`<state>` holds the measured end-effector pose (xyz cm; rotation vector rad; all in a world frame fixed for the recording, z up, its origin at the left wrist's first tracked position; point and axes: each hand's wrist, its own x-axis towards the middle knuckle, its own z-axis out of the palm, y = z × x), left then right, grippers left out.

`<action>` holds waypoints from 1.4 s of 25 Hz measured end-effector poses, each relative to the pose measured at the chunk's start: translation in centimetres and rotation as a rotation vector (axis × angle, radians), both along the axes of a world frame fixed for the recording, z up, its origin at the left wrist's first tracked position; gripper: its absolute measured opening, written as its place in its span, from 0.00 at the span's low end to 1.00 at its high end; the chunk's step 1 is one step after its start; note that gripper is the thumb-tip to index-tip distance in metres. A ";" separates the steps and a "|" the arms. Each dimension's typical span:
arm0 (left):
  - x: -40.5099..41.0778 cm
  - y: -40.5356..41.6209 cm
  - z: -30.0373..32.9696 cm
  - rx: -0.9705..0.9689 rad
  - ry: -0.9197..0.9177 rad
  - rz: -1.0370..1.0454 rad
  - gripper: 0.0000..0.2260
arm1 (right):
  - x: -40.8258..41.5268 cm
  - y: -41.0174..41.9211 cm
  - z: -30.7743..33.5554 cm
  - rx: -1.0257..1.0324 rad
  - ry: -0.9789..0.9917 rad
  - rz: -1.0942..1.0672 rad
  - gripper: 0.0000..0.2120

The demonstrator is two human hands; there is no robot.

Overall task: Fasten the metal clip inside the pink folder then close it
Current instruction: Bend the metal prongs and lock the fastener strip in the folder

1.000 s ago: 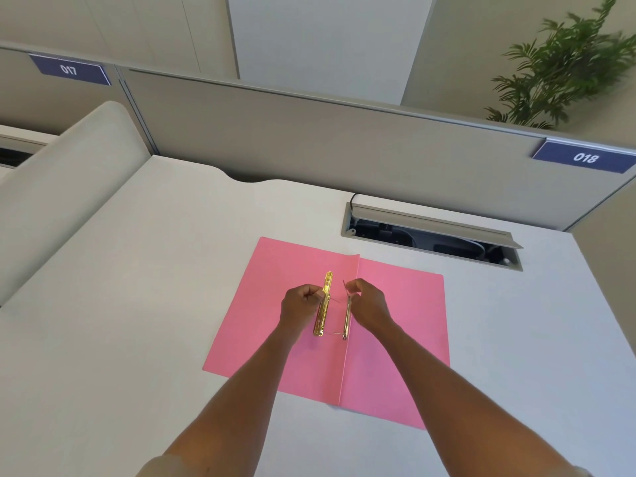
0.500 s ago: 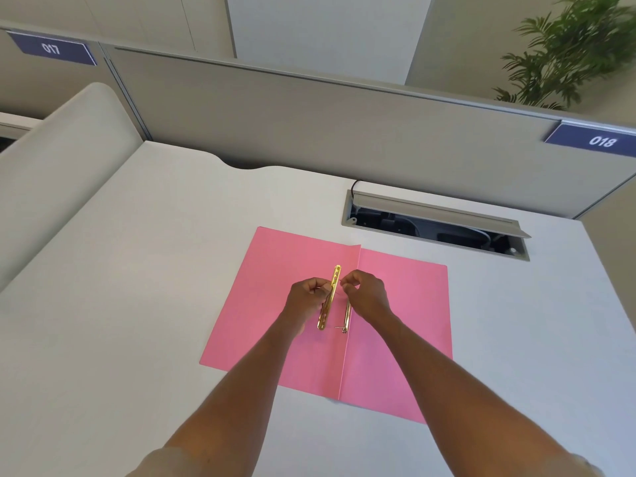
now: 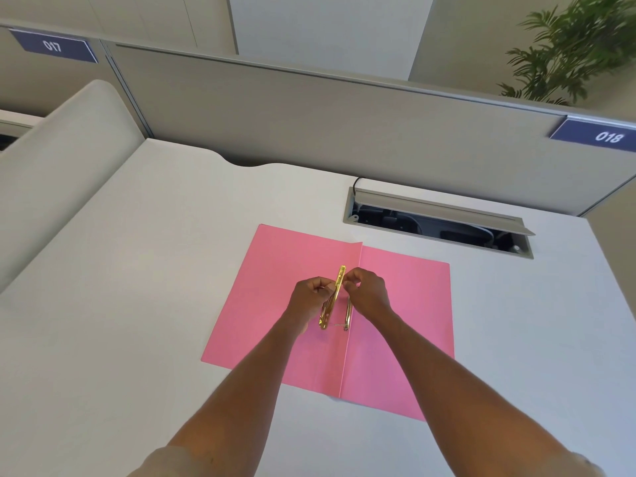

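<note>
The pink folder [image 3: 275, 304] lies open and flat on the white desk, its fold running down the middle. A gold metal clip bar [image 3: 333, 301] stands tilted just left of the fold. My left hand [image 3: 309, 297] grips the bar from the left. My right hand [image 3: 366, 292] pinches the bar's upper part from the right. A second gold strip [image 3: 349, 315] lies along the fold below my right hand, with a thin prong reaching across to the bar's lower end. My fingers hide the middle of the clip.
A cable hatch [image 3: 437, 222] with its lid raised sits in the desk [image 3: 137, 304] behind the folder's right leaf. Grey partition panels [image 3: 309, 125] wall the desk at the back and left. A potted plant [image 3: 578, 46] stands beyond the partition at the upper right.
My two hands have come closer together at the upper part of the clip bar. The bar has tilted slightly, its top nearer the fold. The folder has not shifted on the desk.
</note>
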<state>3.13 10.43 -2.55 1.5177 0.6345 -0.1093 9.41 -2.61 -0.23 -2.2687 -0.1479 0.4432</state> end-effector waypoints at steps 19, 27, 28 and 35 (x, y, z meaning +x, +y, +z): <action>0.4 -0.6 0.4 0.016 0.061 0.014 0.05 | -5.2 -4.0 -1.5 0.090 -0.028 0.302 0.09; 0.6 -0.7 0.5 -0.003 0.097 0.011 0.04 | -4.6 -3.4 -1.2 0.046 0.030 0.193 0.07; 0.6 -0.7 0.5 -0.009 0.103 0.018 0.04 | -4.5 -3.2 -1.2 0.033 0.029 0.194 0.06; 0.7 -0.6 0.4 -0.038 0.114 0.044 0.04 | -3.7 -2.6 -0.8 -0.070 0.053 0.240 0.07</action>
